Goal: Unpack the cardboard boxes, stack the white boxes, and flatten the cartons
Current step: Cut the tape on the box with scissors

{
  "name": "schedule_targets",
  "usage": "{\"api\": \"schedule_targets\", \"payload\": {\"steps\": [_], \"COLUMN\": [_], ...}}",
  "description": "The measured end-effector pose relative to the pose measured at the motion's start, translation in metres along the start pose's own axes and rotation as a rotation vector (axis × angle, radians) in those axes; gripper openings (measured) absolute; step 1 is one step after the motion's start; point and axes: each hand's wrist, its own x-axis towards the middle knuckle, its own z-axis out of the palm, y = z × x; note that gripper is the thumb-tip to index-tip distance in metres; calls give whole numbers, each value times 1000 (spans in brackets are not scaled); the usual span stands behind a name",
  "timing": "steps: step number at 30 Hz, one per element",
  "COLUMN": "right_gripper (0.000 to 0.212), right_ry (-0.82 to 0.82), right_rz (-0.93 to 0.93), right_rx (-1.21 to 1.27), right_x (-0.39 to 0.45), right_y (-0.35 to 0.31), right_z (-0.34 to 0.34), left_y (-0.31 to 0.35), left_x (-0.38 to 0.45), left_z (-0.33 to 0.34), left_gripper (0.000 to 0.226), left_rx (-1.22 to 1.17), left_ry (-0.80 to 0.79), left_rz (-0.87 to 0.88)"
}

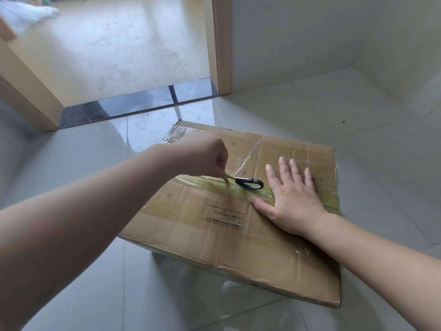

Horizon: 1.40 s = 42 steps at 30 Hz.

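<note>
2 hands, 1 carton, 1 scissors

Brown cardboard box with black print, black-handled scissors, glossy pale grey floor tiles

Cardboard box: one, brown, large and flat-topped, sitting closed on the tiled floor near a doorway. Top flaps meet along a centre seam sealed with shiny clear tape; a loose strip curls up. Printed black label on the near flap. Corners worn.
</note>
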Motion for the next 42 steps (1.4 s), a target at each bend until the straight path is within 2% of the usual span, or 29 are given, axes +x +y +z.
{"api": "schedule_targets", "payload": {"steps": [13, 23, 29, 35, 42], "right_gripper": [102, 100, 99, 93, 93], "right_ry": [20, 18, -6, -3, 32], "right_rz": [-15, -11, -7, -140, -128], "right_rx": [-68, -83, -86, -28, -48], "right_x": [0, 2, 2, 22, 35], "right_y": [5, 7, 1, -34, -48], "right_z": [8, 10, 5, -1, 6], "left_y": [-26, -61, -62, -59, -61], "left_x": [-9, -20, -19, -17, -17], "left_z": [-9, -12, -13, -17, -15], "left_gripper": [21, 23, 24, 25, 25], "left_rx": [44, -62, -46, -21, 42], "left_ry": [-25, -16, -34, -53, -31], "left_rz": [-45, -123, -121, -99, -49]}}
